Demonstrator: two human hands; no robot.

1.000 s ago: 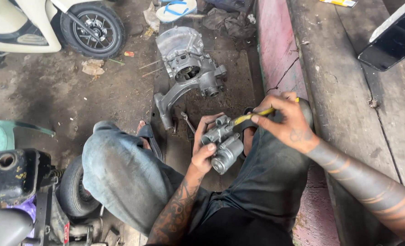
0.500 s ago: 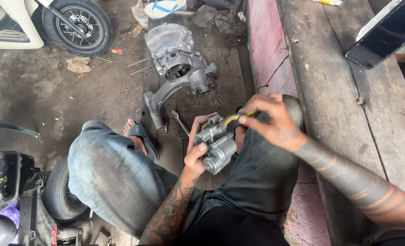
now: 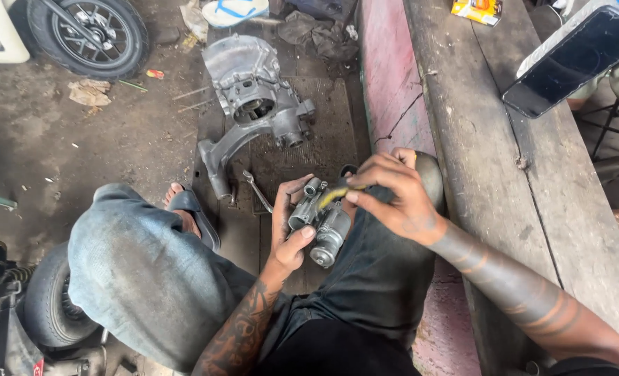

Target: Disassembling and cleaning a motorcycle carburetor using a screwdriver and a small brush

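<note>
Two hands meet over the lap, and room is tight there: the wooden bench [image 3: 504, 160] runs along the right with its pink-painted face [image 3: 393, 83] just beside the right knee, while the bent left knee [image 3: 135, 271] closes the left side. Open room lies ahead, on the dark floor mat [image 3: 323, 139] between the feet, where a large grey engine crankcase [image 3: 253, 104] lies with a wrench [image 3: 257, 191] just below it. Beyond that, a scooter wheel [image 3: 90, 31] stands at the top left; a dark-screened phone [image 3: 574, 59] leans on the bench at top right.

Left hand [image 3: 288, 223] is curled firmly around a small grey starter motor [image 3: 320, 223], thumb pressed on its near side, fingers wrapped behind, the round end of the motor pointing down toward the lap. Right hand [image 3: 393, 195] is pinched shut on a yellow-handled tool [image 3: 337, 195], fingertips close together, the tool's tip touching the motor's top end. The two hands sit just beside one another, motor between them, above the gap between the thighs.

Against the earlier view, everything has slid left and down in the picture: the head has turned right, so more bench shows, a yellow packet [image 3: 476, 10] has come in at the top, and the scooter wheel is partly cut off. The grips themselves have not changed.
</note>
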